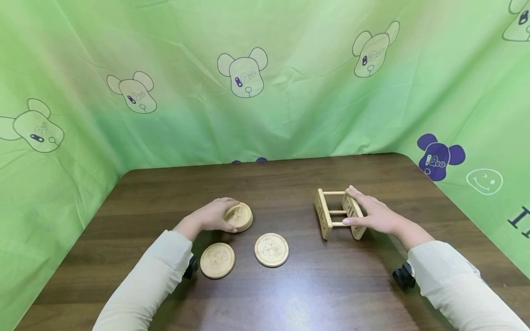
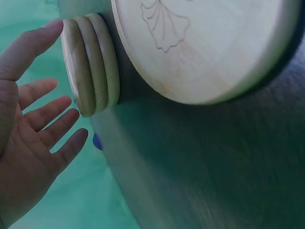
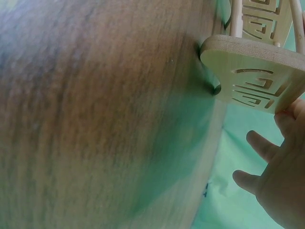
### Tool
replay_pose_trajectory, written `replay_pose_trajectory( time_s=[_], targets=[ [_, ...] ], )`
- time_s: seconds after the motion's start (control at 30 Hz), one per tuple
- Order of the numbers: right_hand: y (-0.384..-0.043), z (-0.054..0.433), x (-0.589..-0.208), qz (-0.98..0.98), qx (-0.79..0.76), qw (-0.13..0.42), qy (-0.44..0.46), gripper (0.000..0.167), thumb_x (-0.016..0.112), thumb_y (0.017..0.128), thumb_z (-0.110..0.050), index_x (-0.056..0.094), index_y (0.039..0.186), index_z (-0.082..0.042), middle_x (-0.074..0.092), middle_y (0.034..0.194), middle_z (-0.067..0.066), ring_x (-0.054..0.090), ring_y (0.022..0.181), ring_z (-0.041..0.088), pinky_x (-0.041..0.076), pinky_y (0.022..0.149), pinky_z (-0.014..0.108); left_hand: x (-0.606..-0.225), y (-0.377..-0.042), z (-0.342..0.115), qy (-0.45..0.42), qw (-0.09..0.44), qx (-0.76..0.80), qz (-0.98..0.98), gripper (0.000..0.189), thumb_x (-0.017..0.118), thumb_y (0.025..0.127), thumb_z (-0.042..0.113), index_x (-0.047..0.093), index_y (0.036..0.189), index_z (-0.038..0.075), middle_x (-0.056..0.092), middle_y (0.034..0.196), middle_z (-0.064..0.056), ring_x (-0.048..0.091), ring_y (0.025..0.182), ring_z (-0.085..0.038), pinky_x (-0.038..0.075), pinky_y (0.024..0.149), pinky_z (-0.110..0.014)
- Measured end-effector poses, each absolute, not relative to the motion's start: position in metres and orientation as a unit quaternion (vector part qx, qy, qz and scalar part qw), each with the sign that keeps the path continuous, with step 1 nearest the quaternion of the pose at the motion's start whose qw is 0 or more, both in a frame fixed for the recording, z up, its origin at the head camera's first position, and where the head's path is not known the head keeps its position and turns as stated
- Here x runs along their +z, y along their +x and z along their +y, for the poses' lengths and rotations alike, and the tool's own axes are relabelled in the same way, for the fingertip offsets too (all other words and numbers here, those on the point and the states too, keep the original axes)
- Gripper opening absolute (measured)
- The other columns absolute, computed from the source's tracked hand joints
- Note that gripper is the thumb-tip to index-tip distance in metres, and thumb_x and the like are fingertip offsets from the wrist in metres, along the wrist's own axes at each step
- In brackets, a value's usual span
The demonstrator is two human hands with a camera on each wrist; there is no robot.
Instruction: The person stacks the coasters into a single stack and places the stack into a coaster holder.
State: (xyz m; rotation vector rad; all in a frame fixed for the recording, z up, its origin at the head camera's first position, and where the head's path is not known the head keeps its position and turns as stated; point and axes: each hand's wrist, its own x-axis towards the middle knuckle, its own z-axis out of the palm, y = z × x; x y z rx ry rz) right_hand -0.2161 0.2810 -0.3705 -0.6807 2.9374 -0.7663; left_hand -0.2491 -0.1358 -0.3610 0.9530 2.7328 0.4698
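In the head view my left hand [image 1: 213, 215] is at a stack of round wooden coasters [image 1: 240, 216], thumb at the near side and fingers at the far side. The left wrist view shows the stack [image 2: 90, 67] three high, the thumb tip at its top edge and the other fingers [image 2: 47, 114] spread and fairly straight. My right hand [image 1: 374, 216] holds the right side panel of a small wooden coaster rack [image 1: 323, 214], thumb toward the front and fingers toward the back. Cut-out patterns mark the rack's panel [image 3: 259, 78]; the thumb is hidden in the right wrist view.
Two loose coasters with engraved leaf patterns lie flat nearer the body, a left one [image 1: 217, 260] and a right one [image 1: 271, 249]. Everything sits on a dark wooden table [image 1: 331, 289]. Green printed cloth [image 1: 290, 124] hangs behind and beside it.
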Motion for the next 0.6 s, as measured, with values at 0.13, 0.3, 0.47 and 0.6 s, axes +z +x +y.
replay_pose_trajectory(
  time_s=[0.13,0.3,0.47,0.6],
  targets=[
    [-0.216,0.281,-0.371,0.944,-0.248,0.017,-0.216,0.086,0.063,0.074,-0.039,0.02,0.134,0.004,0.015,0.136,0.027,0.018,0.117,0.049,0.016,0.09,0.058,-0.361,-0.246,-0.139,0.331,0.1,0.157,0.925,0.074,0.071,0.067,0.027,0.04,0.127,-0.001,0.039,0.126,-0.019,0.034,0.117,-0.031,0.028,0.094,-0.039],
    [-0.216,0.282,-0.371,0.944,-0.247,0.015,-0.219,0.085,0.063,0.074,-0.038,0.02,0.134,0.005,0.015,0.136,0.027,0.018,0.117,0.049,0.015,0.09,0.058,-0.359,-0.24,-0.142,0.338,0.099,0.165,0.921,0.074,0.072,0.067,0.026,0.038,0.127,-0.002,0.039,0.126,-0.018,0.034,0.116,-0.031,0.028,0.094,-0.039],
    [-0.215,0.282,-0.372,0.944,-0.247,0.014,-0.218,0.085,0.063,0.074,-0.038,0.02,0.134,0.005,0.015,0.136,0.027,0.018,0.117,0.049,0.015,0.09,0.058,-0.358,-0.234,-0.144,0.343,0.098,0.163,0.92,0.073,0.071,0.068,0.026,0.038,0.127,-0.001,0.037,0.127,-0.019,0.033,0.117,-0.032,0.027,0.094,-0.04],
    [-0.216,0.281,-0.372,0.945,-0.246,0.014,-0.216,0.085,0.063,0.074,-0.039,0.021,0.134,0.005,0.016,0.136,0.026,0.018,0.118,0.048,0.016,0.091,0.058,-0.359,-0.229,-0.148,0.344,0.093,0.162,0.92,0.073,0.071,0.068,0.027,0.039,0.128,0.0,0.037,0.127,-0.02,0.033,0.117,-0.033,0.028,0.094,-0.042]
  ],
)
